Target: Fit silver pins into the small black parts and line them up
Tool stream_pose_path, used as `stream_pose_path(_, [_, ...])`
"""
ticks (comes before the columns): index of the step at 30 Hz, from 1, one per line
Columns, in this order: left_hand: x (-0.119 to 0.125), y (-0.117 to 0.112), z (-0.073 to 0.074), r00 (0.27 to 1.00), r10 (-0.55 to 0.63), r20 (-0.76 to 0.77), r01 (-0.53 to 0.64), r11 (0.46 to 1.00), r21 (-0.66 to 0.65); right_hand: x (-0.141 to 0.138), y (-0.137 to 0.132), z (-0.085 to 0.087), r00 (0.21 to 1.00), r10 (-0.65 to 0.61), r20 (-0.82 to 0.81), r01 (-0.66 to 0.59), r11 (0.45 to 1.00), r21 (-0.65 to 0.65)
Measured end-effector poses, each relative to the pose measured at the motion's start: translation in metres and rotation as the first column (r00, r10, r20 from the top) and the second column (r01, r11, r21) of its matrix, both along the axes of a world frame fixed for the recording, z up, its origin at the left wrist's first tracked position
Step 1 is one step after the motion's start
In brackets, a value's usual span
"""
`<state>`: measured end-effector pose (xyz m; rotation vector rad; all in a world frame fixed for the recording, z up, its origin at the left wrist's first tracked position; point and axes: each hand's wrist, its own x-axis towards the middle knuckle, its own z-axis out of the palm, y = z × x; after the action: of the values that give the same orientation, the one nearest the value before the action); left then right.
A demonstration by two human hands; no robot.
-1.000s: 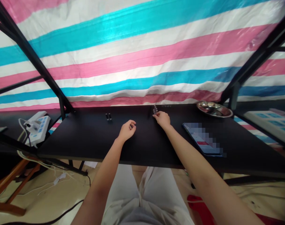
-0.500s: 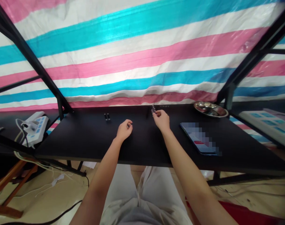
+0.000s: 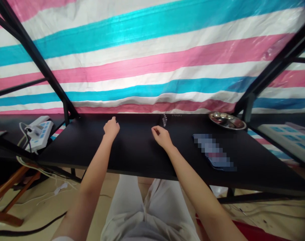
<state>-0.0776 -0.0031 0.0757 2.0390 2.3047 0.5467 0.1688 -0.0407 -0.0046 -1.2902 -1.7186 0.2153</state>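
My left hand (image 3: 111, 128) is at the left part of the black table (image 3: 137, 150), fingers closed, over the spot where two small dark sticks lay. A tiny dark bit shows by its fingertips; what it grips is mostly hidden. My right hand (image 3: 163, 136) hovers near the middle, thumb and fingertips pinched together, with nothing visible in them. Just beyond it stands a small knobbly greyish cluster of pieces (image 3: 164, 119), apart from the fingers. Farther back is a row of several tiny light pieces (image 3: 177, 115).
A round steel dish (image 3: 227, 121) sits at the back right. In front of it lies a phone (image 3: 212, 152), its screen blurred. Black frame posts (image 3: 67, 107) flank the table, with a striped sheet (image 3: 152, 67) behind. A power strip (image 3: 40, 135) with cables is at the left.
My left hand has moved left and away from me, onto the two small dark sticks. My right hand has let go of the knobbly cluster and drawn back to the left.
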Motion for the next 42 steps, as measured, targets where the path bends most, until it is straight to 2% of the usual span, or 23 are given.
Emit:
stream_pose_path(5, [-0.011,0.017,0.002,0.994,-0.040,-0.101,0.037,0.999,-0.034,0.000,-0.002,0.000,1.000,0.014,0.006,-0.014,1.000,-0.011])
stream_pose_path(10, [-0.012,0.029,0.002,0.991,-0.061,-0.118,0.047,0.992,-0.116,-0.001,-0.003,0.001,0.999,0.032,-0.013,-0.033,0.999,-0.030])
stream_pose_path(14, [-0.014,0.034,-0.001,0.991,-0.061,-0.121,0.048,0.992,-0.114,-0.001,-0.004,0.003,0.999,0.040,-0.020,-0.040,0.999,-0.029])
stream_pose_path(18, [-0.013,0.035,-0.006,0.990,-0.095,-0.100,0.091,0.995,-0.045,0.000,-0.003,0.003,0.999,0.050,-0.009,-0.050,0.998,-0.034])
stream_pose_path(21, [-0.004,0.032,-0.009,0.978,-0.197,0.069,0.192,0.979,0.066,0.000,-0.003,0.002,0.999,0.048,-0.010,-0.048,0.998,-0.034])
stream_pose_path(23, [0.007,0.028,-0.013,0.911,-0.316,0.264,0.284,0.947,0.152,-0.001,-0.002,0.001,0.999,0.047,-0.022,-0.048,0.998,-0.035])
stream_pose_path(24, [0.015,0.026,-0.015,0.846,-0.384,0.369,0.332,0.922,0.199,-0.001,-0.002,0.000,0.998,0.048,-0.033,-0.049,0.998,-0.037])
stream_pose_path(26, [0.030,0.020,-0.023,0.662,-0.469,0.585,0.390,0.882,0.266,-0.002,-0.002,0.000,0.997,0.045,-0.055,-0.048,0.998,-0.044])
stream_pose_path(29, [0.052,0.010,-0.040,0.386,-0.466,0.796,0.402,0.862,0.310,-0.003,-0.003,0.001,0.996,0.022,-0.089,-0.029,0.997,-0.072])
stream_pose_path(32, [0.065,0.001,-0.056,0.231,-0.419,0.878,0.381,0.869,0.315,-0.004,-0.004,0.003,0.991,0.007,-0.131,-0.024,0.992,-0.128])
stream_pose_path(36, [0.069,-0.009,-0.067,0.145,-0.395,0.907,0.407,0.860,0.309,-0.007,-0.006,0.005,0.981,0.032,-0.190,-0.070,0.978,-0.199])
stream_pose_path(42, [0.071,-0.019,-0.068,0.135,-0.381,0.915,0.475,0.835,0.278,-0.011,-0.010,0.008,0.971,0.085,-0.224,-0.139,0.960,-0.241])
